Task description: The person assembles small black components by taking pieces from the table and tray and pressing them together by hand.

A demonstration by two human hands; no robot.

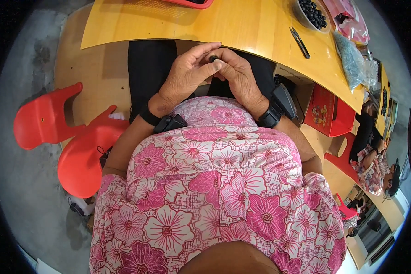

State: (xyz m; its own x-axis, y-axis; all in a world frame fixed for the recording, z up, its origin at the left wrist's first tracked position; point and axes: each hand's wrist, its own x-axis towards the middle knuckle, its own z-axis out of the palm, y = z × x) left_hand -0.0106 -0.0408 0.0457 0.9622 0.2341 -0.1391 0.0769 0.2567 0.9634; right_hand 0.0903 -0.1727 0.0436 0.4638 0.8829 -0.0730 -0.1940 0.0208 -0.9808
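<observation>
Just beyond my lap, at the near edge of the table, my two hands meet. A small black round piece point(213, 58) shows between the fingertips. My right hand point(242, 77) is closed on it, with the index finger and thumb bent around it. My left hand point(189, 71) comes in from the other side, thumb and fingers pinched in at the same piece. The fingers cover most of the piece, so its full shape is hidden.
On the yellow table point(242, 23) stand a clear bowl point(301, 16) of black round pieces, thread snips point(299, 43) and a bluish plastic bag point(349, 59). A red tray point(201, 3) sits at the far edge. Red chairs point(80, 160) stand left; a red box point(326, 109) lies under the table.
</observation>
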